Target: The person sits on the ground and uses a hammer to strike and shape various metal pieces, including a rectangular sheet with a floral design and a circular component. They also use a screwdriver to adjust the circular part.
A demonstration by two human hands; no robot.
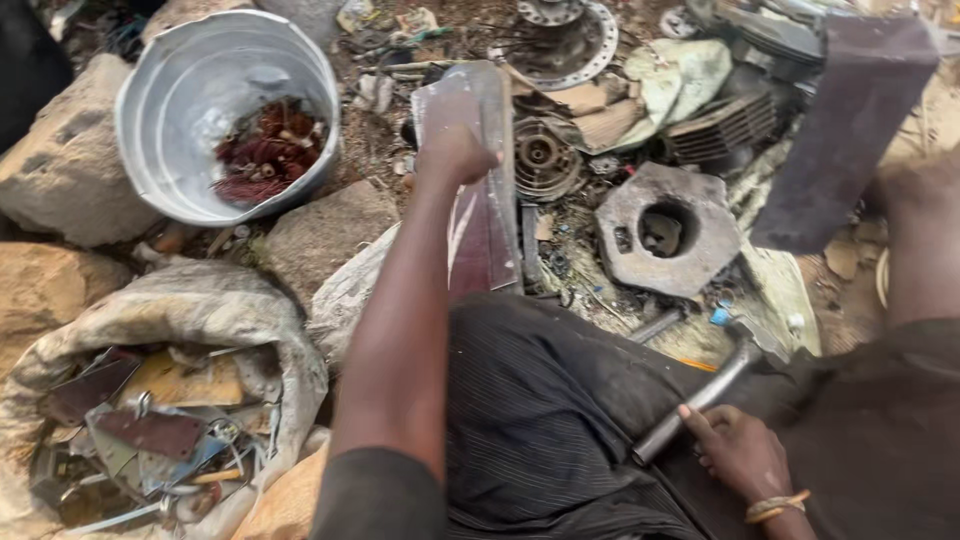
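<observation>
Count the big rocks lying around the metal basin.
3: one rock left of the metal basin, one just below its right side, one lower left above the sack. Others may be hidden.

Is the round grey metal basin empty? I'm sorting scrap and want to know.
No, the round grey metal basin holds a tangle of reddish copper wire on its bottom.
</observation>
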